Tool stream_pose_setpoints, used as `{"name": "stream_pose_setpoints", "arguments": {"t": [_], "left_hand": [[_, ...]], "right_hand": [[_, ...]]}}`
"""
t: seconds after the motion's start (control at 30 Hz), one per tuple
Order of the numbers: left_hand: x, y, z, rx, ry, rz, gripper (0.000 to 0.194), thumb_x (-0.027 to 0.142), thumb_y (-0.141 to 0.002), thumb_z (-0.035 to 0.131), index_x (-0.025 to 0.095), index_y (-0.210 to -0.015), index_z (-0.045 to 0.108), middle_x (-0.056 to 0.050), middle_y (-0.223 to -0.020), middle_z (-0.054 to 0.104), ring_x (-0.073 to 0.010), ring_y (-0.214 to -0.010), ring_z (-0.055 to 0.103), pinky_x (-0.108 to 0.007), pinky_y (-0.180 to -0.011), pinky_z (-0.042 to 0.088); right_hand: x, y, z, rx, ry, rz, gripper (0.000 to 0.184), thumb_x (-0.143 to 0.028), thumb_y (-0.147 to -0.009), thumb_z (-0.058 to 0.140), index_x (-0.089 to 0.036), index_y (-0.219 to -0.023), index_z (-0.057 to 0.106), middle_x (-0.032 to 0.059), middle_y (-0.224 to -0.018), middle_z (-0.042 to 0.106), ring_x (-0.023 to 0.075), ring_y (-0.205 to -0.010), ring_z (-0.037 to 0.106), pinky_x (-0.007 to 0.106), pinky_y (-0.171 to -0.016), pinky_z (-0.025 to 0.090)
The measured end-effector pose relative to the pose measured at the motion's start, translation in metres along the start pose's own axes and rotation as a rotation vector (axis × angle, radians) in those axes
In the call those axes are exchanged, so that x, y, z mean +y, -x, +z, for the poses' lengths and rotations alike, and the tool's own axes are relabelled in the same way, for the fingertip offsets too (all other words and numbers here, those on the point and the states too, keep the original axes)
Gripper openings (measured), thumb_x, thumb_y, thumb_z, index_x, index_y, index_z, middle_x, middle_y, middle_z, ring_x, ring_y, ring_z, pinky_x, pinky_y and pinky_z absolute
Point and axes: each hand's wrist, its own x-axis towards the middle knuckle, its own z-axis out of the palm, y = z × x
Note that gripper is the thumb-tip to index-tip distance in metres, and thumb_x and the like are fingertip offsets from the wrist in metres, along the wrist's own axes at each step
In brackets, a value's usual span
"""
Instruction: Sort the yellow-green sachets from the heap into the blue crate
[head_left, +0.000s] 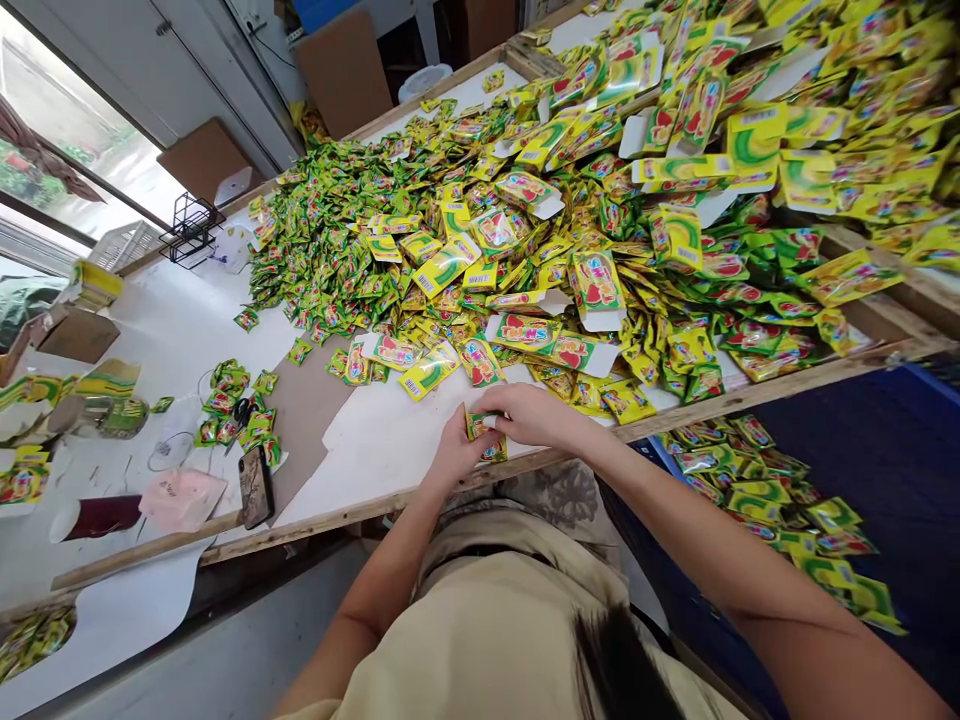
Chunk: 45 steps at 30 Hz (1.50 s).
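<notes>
Head view shows me the left hand (454, 448) and right hand (523, 413) both pinched narrow on one small box (478, 427) at the near edge of the table (382, 425), nearer than the heaped packets (337, 230) and right of the phone (256, 487). I'd steady it lightly from the left and press gently from the right, as thin card probably creases. It looks yellow and green with red, partly covered by both hands.

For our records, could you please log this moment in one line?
left hand: on box; right hand: on same box; packets: heaped beyond; phone: at left
</notes>
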Motion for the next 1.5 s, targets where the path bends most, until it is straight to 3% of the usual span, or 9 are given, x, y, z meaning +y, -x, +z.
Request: {"name": "stream_pose_setpoints", "arguments": {"t": [0.13,0.27,0.47,0.63,0.73,0.83,1.03,1.3,1.5], "left_hand": [[-0.003,0.003,-0.004,0.009,0.108,-0.027,0.046,0.034,-0.066,0.075,0.017,-0.104,0.054,-0.004,-0.094,0.065,-0.0163,-0.084,0.059,-0.03,-0.077,0.046],[-0.001,0.005,-0.001,-0.003,0.201,-0.103,0.057,0.038,-0.064,0.078,0.017,-0.111,0.053,-0.005,-0.097,0.067,-0.018,-0.086,0.062,-0.032,-0.081,0.048],[0.009,-0.006,0.002,-0.022,0.415,-0.19,0.064,0.069,-0.072,0.055,0.018,-0.109,0.058,-0.008,-0.106,0.067,-0.023,-0.101,0.062,-0.036,-0.087,0.048],[0.019,-0.021,-0.019,-0.163,0.518,-0.38,0.052,0.04,-0.063,0.077,0.017,-0.106,0.061,-0.007,-0.098,0.07,-0.0202,-0.084,0.065,-0.034,-0.078,0.049],[0.023,-0.027,-0.033,-0.184,0.452,-0.464,0.041,0.027,-0.055,0.081,0.014,-0.09,0.064,-0.004,-0.081,0.069,-0.0141,-0.068,0.062,-0.028,-0.067,0.048],[0.021,-0.025,-0.036,0.01,0.258,-0.3,0.029,0.029,-0.057,0.08,0.014,-0.075,0.063,0.001,-0.068,0.065,-0.0105,-0.062,0.058,-0.026,-0.064,0.046],[0.012,-0.002,-0.025,0.205,0.012,0.023,0.021,0.034,-0.071,0.071,0.017,-0.083,0.071,-0.007,-0.099,0.072,-0.0191,-0.094,0.065,-0.036,-0.088,0.049],[0.024,-0.004,-0.029,0.145,0.0,-0.039,0.032,0.034,-0.062,0.079,0.015,-0.085,0.066,-0.006,-0.085,0.071,-0.014,-0.074,0.064,-0.028,-0.07,0.052],[0.031,-0.008,-0.023,0.163,0.048,-0.105,0.031,0.041,-0.064,0.076,0.015,-0.077,0.064,0.0,-0.067,0.066,-0.0095,-0.057,0.058,-0.023,-0.055,0.047]], "right_hand": [[0.0,0.002,0.001,0.143,-0.164,0.031,0.024,-0.015,-0.076,0.056,-0.022,-0.095,0.069,0.0042,-0.09,0.066,0.0158,-0.074,0.058,0.026,-0.067,0.043],[0.013,0.013,0.019,0.447,-0.616,0.309,0.025,-0.032,-0.078,0.059,-0.02,-0.099,0.059,0.0016,-0.087,0.061,0.0074,-0.051,0.042,0.023,-0.048,0.034],[0.028,0.01,0.038,0.226,-1.258,0.514,0.036,-0.039,-0.06,0.074,-0.02,-0.078,0.049,-0.0102,-0.054,0.041,0.0041,-0.04,0.031,0.02,-0.039,0.023],[0.03,-0.007,0.033,0.05,-1.435,0.574,0.034,-0.021,-0.05,0.072,-0.02,-0.076,0.049,-0.0121,-0.048,0.037,0.0028,-0.039,0.025,0.018,-0.04,0.017],[0.03,-0.016,0.038,0.105,-1.406,0.56,0.027,-0.021,-0.052,0.068,-0.02,-0.07,0.048,-0.0115,-0.047,0.037,0.0037,-0.039,0.025,0.018,-0.04,0.016],[0.033,-0.017,0.044,0.271,-1.213,0.413,0.021,-0.024,-0.057,0.07,-0.018,-0.068,0.053,-0.0065,-0.059,0.052,0.0065,-0.05,0.043,0.02,-0.047,0.032],[0.04,0.003,0.045,0.22,-0.956,0.202,0.027,-0.041,-0.073,0.068,-0.017,-0.083,0.062,0.007,-0.097,0.067,0.0184,-0.09,0.062,0.034,-0.083,0.047],[0.027,-0.001,0.046,0.282,-0.687,0.221,0.019,-0.03,-0.071,0.064,-0.018,-0.085,0.059,-0.0015,-0.07,0.059,0.0118,-0.062,0.051,0.025,-0.059,0.043],[0.028,-0.007,0.042,0.316,-0.819,0.285,0.022,-0.033,-0.067,0.065,-0.017,-0.081,0.062,-0.0007,-0.071,0.06,0.012,-0.062,0.052,0.026,-0.06,0.043]]}}
